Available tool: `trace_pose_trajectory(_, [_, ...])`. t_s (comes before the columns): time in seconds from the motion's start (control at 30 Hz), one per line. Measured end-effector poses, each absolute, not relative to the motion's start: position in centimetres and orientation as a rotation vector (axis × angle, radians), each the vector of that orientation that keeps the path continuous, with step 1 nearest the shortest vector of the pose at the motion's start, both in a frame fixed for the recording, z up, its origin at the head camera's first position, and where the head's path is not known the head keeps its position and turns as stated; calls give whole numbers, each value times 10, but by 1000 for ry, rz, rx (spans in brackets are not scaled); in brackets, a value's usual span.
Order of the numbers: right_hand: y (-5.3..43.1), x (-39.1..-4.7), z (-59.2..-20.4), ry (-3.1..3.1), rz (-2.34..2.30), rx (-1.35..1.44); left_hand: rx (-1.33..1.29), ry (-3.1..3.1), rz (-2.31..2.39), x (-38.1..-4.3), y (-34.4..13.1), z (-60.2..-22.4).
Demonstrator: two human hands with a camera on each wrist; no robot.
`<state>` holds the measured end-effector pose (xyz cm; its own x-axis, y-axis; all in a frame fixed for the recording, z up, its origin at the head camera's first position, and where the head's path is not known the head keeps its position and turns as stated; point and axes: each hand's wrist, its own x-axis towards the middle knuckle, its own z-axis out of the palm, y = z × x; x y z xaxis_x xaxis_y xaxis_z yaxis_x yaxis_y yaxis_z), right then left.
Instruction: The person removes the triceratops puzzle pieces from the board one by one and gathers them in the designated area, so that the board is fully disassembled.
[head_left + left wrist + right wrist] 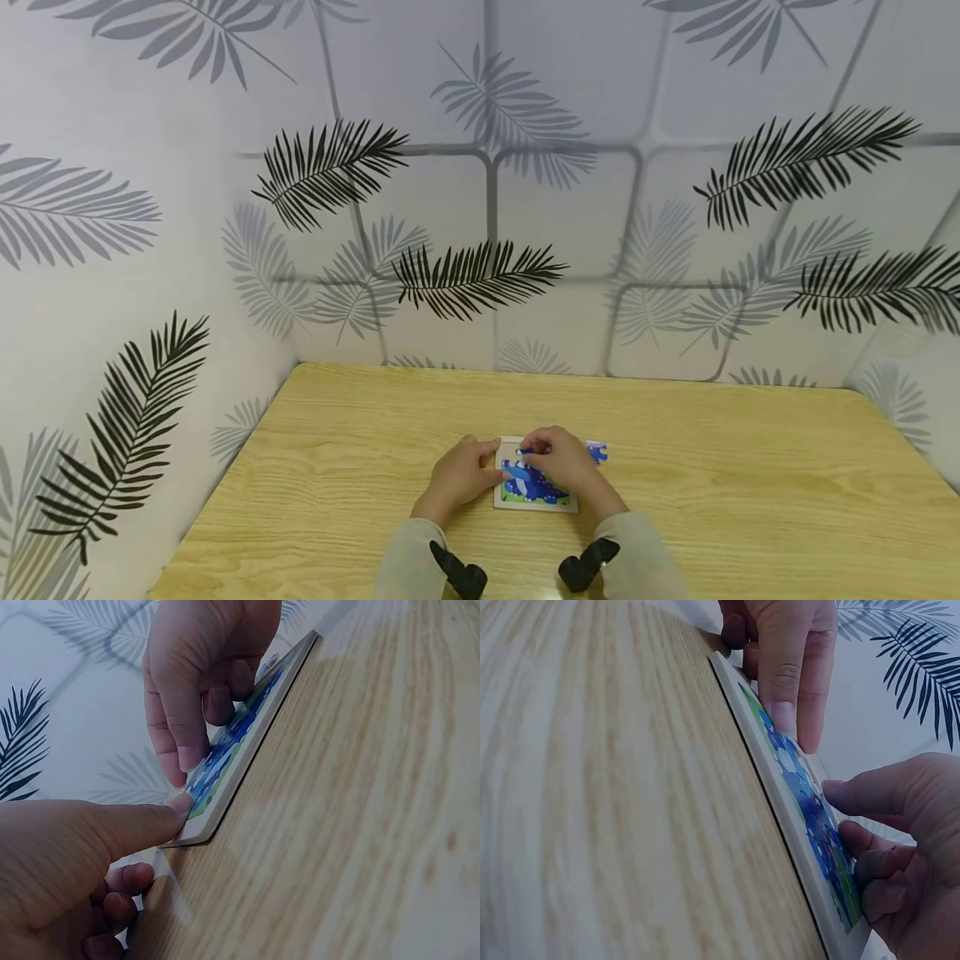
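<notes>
A small jigsaw puzzle board (pixel 498 500) with a pale frame and a blue dinosaur picture lies on the table. My left hand (pixel 456 473) holds its left side, the thumb on the picture's edge and a finger at the upper left corner. My right hand (pixel 564 460) is over the upper part of the board, thumb and forefinger pinching a small blue puzzle piece (pixel 523 451), mostly hidden by the fingers. In the left wrist view the left thumb (pixel 150 825) presses on the board's near corner. The right wrist view shows the right fingertips close over the picture.
Beyond the right hand another blue and white puzzle piece (pixel 597 452) lies at the board's right, partly covered. The wooden table (pixel 750 475) reaches back to a wall (pixel 562 208) with leaf patterns. Black wrist cameras (pixel 467 578) sit on both sleeves.
</notes>
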<state>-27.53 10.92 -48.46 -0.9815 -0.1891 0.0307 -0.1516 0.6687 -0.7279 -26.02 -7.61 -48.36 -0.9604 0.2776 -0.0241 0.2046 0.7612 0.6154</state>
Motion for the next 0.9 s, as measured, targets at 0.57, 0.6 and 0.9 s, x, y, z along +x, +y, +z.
trace_pose_trajectory(0.57, [105, -275, -480, 2812, -1111, -203, 385, 2830, 985, -260, -76, -482])
trace_pose_trajectory(0.6, [105, -275, -480, 2813, -1113, -203, 385, 2828, 986, -259, -76, -482])
trace_pose_trajectory(0.9, [106, -273, -482, 2816, -1164, -170, 386, 2826, 979, -260, -75, -483])
